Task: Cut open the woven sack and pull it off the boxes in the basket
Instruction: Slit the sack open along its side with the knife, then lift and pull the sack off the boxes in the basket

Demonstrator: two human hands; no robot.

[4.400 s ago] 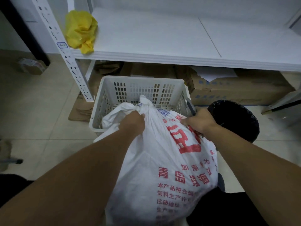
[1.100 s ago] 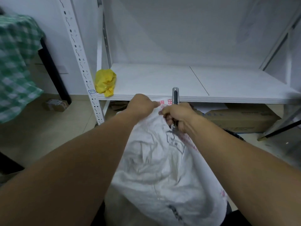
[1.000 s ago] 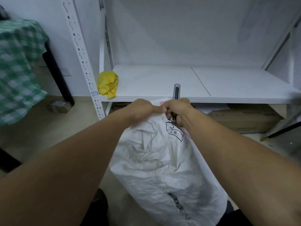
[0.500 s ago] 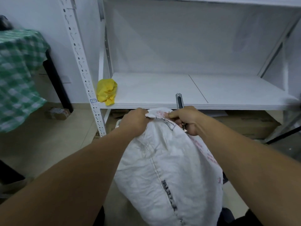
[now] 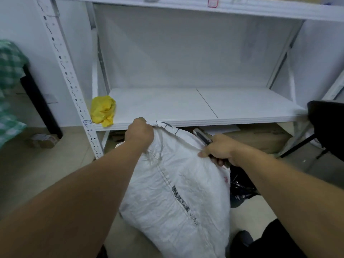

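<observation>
A white woven sack (image 5: 178, 192) with dark printed lettering hangs lifted in front of me, bulging and creased. My left hand (image 5: 138, 134) grips its top edge, bunched in the fist. My right hand (image 5: 219, 148) holds a dark utility knife (image 5: 202, 136) whose tip points up and to the left, and the fingers also pinch the sack's right side. The basket and the boxes are hidden behind and below the sack.
A white metal shelf unit (image 5: 186, 107) stands straight ahead with a crumpled yellow bag (image 5: 103, 110) on its left end. Cardboard boxes (image 5: 260, 138) lie under the shelf. A black-lined bin (image 5: 240, 185) sits right of the sack. A green checked cloth (image 5: 9, 86) hangs at far left.
My hands have moved apart: the right hand with the knife slid down and right along the sack while the left keeps the top edge. The sack has turned, showing its seam and lettering.
</observation>
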